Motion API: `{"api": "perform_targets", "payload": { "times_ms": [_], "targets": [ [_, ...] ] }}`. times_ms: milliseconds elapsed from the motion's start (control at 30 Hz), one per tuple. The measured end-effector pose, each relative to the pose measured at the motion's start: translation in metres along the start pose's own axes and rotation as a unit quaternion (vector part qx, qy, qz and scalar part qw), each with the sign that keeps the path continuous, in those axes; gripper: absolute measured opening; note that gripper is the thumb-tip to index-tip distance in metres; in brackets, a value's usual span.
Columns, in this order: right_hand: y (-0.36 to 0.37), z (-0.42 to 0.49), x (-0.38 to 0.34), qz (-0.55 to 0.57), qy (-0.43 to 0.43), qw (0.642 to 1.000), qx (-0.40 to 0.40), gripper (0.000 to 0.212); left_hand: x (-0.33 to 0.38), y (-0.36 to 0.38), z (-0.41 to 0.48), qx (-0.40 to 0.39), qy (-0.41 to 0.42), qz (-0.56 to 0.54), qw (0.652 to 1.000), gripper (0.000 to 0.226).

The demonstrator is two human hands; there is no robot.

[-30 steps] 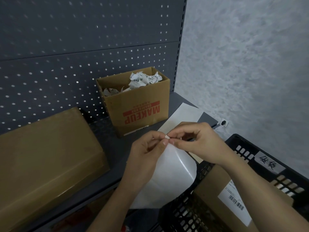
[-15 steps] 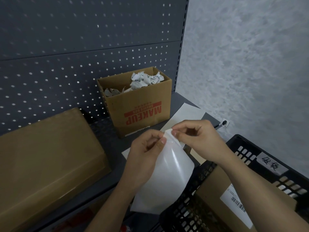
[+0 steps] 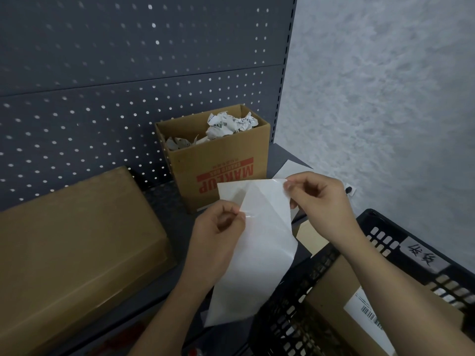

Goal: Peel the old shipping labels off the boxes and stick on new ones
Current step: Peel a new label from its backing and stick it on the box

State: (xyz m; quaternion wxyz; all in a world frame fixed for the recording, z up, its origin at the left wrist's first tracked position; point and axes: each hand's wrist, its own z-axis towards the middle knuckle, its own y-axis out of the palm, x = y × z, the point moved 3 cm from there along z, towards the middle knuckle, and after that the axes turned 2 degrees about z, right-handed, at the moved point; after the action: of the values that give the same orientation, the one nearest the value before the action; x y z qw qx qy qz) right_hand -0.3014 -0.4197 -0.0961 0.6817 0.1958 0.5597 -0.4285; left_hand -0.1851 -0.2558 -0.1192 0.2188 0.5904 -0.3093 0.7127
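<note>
A white label sheet [image 3: 259,253] hangs in front of me over the shelf edge. My left hand [image 3: 218,235] pinches its glossy backing at the left edge. My right hand [image 3: 318,199] pinches the upper corner of the white label layer [image 3: 246,187], which is pulled partly away from the backing at the top. A large plain cardboard box [image 3: 72,242] lies on the shelf to the left. In the black crate [image 3: 385,235] at lower right sits another cardboard box [image 3: 331,291] with a barcode label [image 3: 367,312].
An open "MAKEUP" carton [image 3: 221,165] holding crumpled old labels [image 3: 228,124] stands at the back against the dark pegboard [image 3: 128,73]. More white sheets [image 3: 288,170] lie on the grey shelf behind my right hand. A grey wall [image 3: 385,98] is on the right.
My hands have pulled apart: the right hand moved up and right with the label corner, the left stayed low, and the label layer has separated from the backing at the top.
</note>
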Motion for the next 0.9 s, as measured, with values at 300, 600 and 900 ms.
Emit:
{"api": "perform_targets", "payload": {
  "times_ms": [300, 600, 900],
  "targets": [
    [-0.010, 0.006, -0.004, 0.022, -0.009, 0.998, 0.061, 0.012, -0.002, -0.014, 0.001, 0.038, -0.011, 0.004, 0.999, 0.010],
    [-0.014, 0.008, -0.003, 0.022, -0.003, 0.994, 0.104, 0.014, -0.001, -0.026, -0.003, 0.099, -0.001, 0.002, 0.995, 0.013],
    [-0.019, 0.010, 0.004, 0.012, 0.028, 0.990, 0.136, 0.012, 0.002, -0.037, -0.007, 0.157, 0.017, -0.007, 0.987, 0.015]
  ]
}}
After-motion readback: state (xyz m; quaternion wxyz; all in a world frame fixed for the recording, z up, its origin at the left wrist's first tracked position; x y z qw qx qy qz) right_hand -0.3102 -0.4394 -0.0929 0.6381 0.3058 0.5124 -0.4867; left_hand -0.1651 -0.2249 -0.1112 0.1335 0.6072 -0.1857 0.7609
